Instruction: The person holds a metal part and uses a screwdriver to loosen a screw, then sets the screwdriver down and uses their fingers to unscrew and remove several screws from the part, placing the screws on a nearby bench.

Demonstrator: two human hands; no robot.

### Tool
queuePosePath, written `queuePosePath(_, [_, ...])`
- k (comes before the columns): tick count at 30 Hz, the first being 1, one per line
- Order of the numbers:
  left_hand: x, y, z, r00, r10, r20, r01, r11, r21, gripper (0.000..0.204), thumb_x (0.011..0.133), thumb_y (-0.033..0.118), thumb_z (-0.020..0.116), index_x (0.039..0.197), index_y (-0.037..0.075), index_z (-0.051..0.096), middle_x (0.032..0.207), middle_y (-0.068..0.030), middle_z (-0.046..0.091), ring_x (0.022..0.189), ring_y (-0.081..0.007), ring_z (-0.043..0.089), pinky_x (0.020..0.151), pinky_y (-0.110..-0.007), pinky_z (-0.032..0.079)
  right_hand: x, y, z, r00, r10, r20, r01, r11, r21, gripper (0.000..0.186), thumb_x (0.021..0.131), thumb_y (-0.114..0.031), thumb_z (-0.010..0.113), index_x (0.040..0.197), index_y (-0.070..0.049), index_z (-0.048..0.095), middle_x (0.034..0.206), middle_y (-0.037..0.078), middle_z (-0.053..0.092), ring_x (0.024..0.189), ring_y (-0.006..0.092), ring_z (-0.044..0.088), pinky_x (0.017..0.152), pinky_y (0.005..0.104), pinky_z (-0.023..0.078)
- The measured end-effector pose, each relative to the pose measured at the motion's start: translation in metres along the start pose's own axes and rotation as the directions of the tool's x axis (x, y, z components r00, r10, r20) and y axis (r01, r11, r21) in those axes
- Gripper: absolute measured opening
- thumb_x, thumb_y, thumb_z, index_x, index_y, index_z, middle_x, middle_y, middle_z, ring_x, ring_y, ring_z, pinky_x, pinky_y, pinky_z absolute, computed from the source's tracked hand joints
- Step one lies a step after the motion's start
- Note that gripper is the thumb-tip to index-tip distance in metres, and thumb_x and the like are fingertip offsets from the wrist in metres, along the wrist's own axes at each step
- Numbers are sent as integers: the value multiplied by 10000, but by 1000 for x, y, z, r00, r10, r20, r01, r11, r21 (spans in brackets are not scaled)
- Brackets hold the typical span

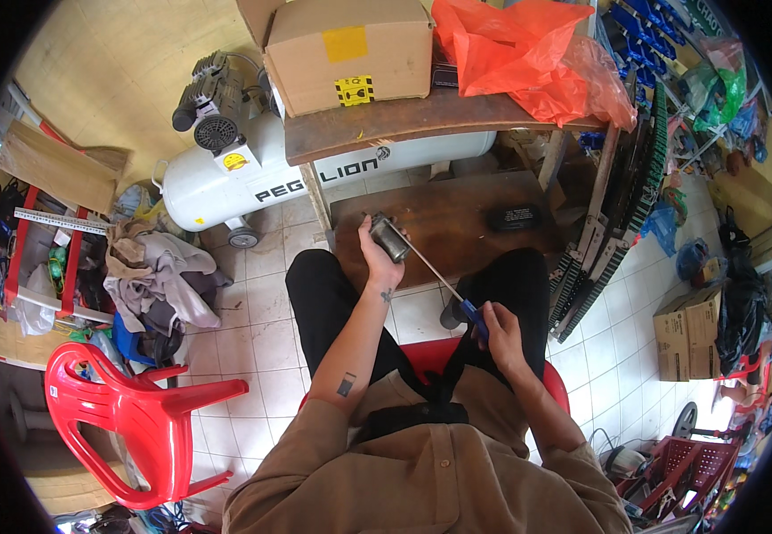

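My left hand (374, 260) is closed around a small dark metal cylinder (391, 240), perhaps a motor part, held above the gap between my knees. In my right hand (503, 340) is a long screwdriver (439, 277), gripped by its blue handle. Its thin shaft slants up and left, and the tip meets the near right side of the cylinder's end. Whether the tip sits in a screw or a slot is too small to tell.
Before me stands a brown wooden bench (350, 133) with a cardboard box (350, 58) and an orange plastic bag (519, 58). A low shelf (439, 214) holds a black case (512, 217). Left are a white compressor tank (217, 178) and a red plastic chair (128, 418).
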State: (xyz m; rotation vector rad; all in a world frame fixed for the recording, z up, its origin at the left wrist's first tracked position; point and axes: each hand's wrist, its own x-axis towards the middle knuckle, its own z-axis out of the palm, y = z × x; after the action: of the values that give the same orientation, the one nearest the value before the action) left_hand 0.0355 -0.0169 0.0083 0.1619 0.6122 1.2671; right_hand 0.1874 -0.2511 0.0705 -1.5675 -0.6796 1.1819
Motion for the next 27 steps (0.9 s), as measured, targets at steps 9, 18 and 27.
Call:
queuePosePath(9, [-3,-1,3,1000,-24,-18,24,1000,7,414,892,510,587,1013,114,574,915,-103,648,707,-262,607,633,-394,509,-6,-4,-1,996,-92,19,94,966,-239,273,867,-182,773,957,30,626,741,79,657,583,104,604,550,258,493])
queuePosePath(18, [-1,0,1,1000,-20,-6,20,1000,8,414,897,513,581,1022,118,577,911,-96,646,722,-255,597,637,-391,504,0,4,-1,998,7,67,22,908,-418,407,982,-359,614,985,45,663,715,98,654,590,156,625,593,306,498])
queuePosePath(27, [-3,-1,2,1000,-27,8,26,1000,16,400,897,505,582,1021,125,581,908,-102,646,714,-261,606,642,-392,508,-3,4,4,910,-414,-15,354,796,-491,334,888,-241,754,1027,29,616,787,111,664,634,175,637,633,311,520])
